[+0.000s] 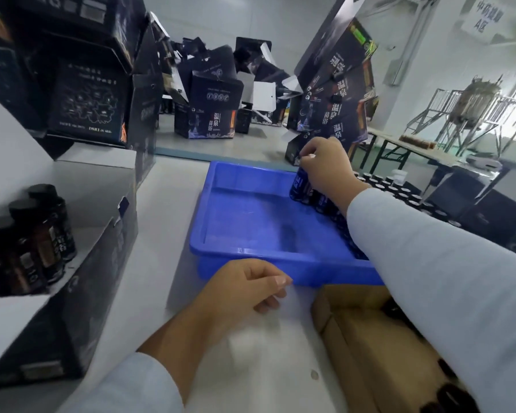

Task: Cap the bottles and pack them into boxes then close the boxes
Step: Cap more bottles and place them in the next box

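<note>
A blue plastic tray [251, 257] lies on the white table ahead of me. Dark blue bottles [301, 186] stand along its right wall, partly hidden by my right sleeve. My right hand [325, 165] grips the top of the farthest bottle, fingers curled over its neck. My left hand [245, 290] hovers loosely curled just in front of the tray's near rim and holds nothing. At the left an open dark box [72, 281] holds several capped dark bottles [33, 234].
Many dark printed boxes [206, 114] are piled at the back and on the left. A brown cardboard carton [370, 338] sits at the lower right. More black-capped bottles [399, 192] stand to the right of the tray. Metal frames and a folding table stand far right.
</note>
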